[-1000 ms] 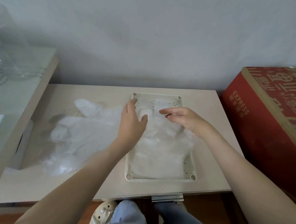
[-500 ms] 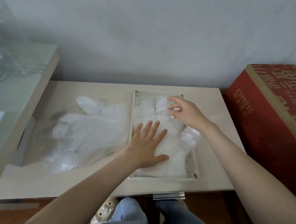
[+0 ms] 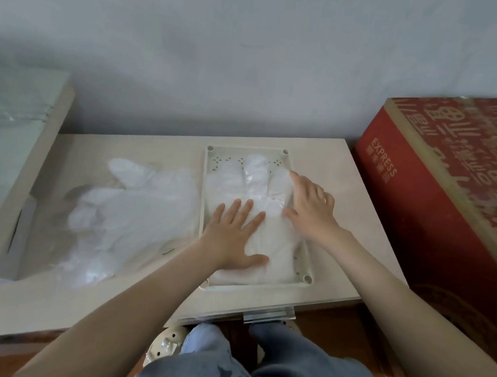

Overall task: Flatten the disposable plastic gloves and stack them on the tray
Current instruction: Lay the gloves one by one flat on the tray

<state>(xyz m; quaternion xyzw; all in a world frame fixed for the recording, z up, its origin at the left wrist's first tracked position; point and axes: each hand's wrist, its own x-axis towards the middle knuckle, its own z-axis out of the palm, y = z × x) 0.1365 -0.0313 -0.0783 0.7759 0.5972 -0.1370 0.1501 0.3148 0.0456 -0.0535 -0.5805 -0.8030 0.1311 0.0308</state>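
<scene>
Knees in blue jeans (image 3: 255,373) fill the bottom edge, with a cream perforated shoe (image 3: 165,345) showing between them and the pale wooden table (image 3: 125,298). Both bare forearms reach forward over the near table edge. On the right half of the table lies a pale rectangular tray (image 3: 204,183) with holes at its corners, its long side running away from the person. A clear disposable glove (image 3: 253,173) lies spread on it, cuff toward the person and fingers pointing at the far end. The left hand (image 3: 233,236) lies flat on the glove's palm area, fingers straight and fanned, thumb out to the right, pressing the plastic down and gripping nothing. Just beyond it, the right hand (image 3: 311,207) rests on the glove's right side with the index finger stretched out along one plastic finger, thumb touching the film and the other fingers bent; no plastic is seen pinched in it. Left of the tray, touching its rim, a loose crumpled pile of gloves (image 3: 121,215) lies on the table. A pale raised shelf (image 3: 13,169) borders the table's left side, a red printed box (image 3: 455,191) stands to its right, and a grey wall (image 3: 255,51) rises behind.
</scene>
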